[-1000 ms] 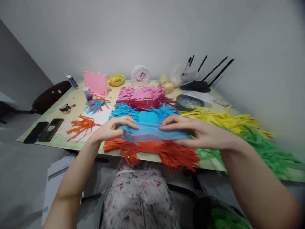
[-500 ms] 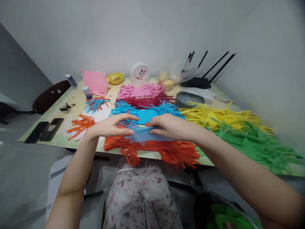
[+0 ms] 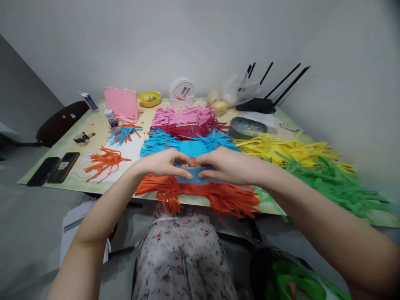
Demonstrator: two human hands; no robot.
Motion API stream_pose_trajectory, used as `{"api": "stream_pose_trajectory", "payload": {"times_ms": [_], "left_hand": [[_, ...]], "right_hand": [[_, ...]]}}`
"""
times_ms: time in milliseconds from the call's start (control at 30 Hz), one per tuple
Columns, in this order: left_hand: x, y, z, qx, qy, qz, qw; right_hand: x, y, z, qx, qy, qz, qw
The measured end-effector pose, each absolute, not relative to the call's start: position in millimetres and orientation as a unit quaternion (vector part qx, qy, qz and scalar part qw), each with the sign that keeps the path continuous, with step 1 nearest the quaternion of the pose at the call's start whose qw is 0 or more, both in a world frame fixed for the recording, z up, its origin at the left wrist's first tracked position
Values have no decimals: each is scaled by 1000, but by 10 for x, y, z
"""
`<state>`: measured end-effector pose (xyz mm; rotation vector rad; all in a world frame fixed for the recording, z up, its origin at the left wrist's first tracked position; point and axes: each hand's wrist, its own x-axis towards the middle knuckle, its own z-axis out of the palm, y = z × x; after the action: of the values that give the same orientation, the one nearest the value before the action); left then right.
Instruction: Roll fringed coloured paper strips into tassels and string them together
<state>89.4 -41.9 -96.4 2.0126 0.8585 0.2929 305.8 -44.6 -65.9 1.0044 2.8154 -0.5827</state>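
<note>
My left hand and my right hand meet over the front of the table, thumbs toward me. Between them they pinch a thin blue paper sheet, folded or rolled along its edge. A bit of orange-red shows between the fingertips. Right below lies orange fringed paper, its cut strips hanging over the table's front edge. Just beyond my hands is blue fringed paper, with dark red fringed paper and pink fringed paper behind it.
Yellow strips and green strips spread on the right. A dark bowl and a black router stand behind them. On the left are an orange tassel, a blue-orange tassel, two phones and a pink tablet case.
My left hand has moved right, close to my right hand, and its fingers have closed in on the blue sheet. The view has shifted slightly.
</note>
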Motion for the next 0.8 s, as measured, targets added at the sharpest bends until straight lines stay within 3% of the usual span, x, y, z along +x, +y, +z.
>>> {"api": "stream_pose_trajectory", "payload": {"times_ms": [300,500,800], "left_hand": [[925,-442,-1023,820,458,110,325],[918,-501,-974,809,422,159,378],[876,-536,-1024,804,435,206,349]], "right_hand": [[3077,-418,-707,384,913,-129,42],[3108,-405,-752,374,914,-153,29],[3155,-382,-745,387,901,-195,7]]}}
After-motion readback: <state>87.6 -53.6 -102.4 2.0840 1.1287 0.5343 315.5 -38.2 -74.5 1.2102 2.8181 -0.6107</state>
